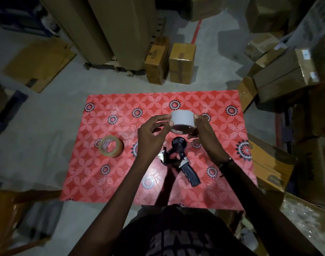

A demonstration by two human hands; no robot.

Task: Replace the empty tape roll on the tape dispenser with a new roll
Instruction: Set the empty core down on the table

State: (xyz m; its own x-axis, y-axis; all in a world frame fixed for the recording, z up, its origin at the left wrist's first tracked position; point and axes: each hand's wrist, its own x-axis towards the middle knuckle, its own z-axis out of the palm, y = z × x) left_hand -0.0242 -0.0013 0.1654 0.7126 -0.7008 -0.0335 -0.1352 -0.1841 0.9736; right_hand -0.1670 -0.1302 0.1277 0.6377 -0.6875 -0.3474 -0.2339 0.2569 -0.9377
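A pale grey empty tape core (182,120) is held in the air above the red patterned table (121,182). My right hand (204,132) grips its right side and my left hand (154,133) touches its left side with the fingertips. Below it the black tape dispenser (182,159) lies flat on the table, its round hub (179,145) bare and its handle pointing toward me. A new roll of tan tape (111,145) lies on the table to the left, apart from both hands.
Cardboard boxes (182,63) stand on the floor behind the table and are stacked along the right side (283,78). Tall cardboard rolls (110,28) lean at the back. A flattened box (37,65) lies on the floor at left.
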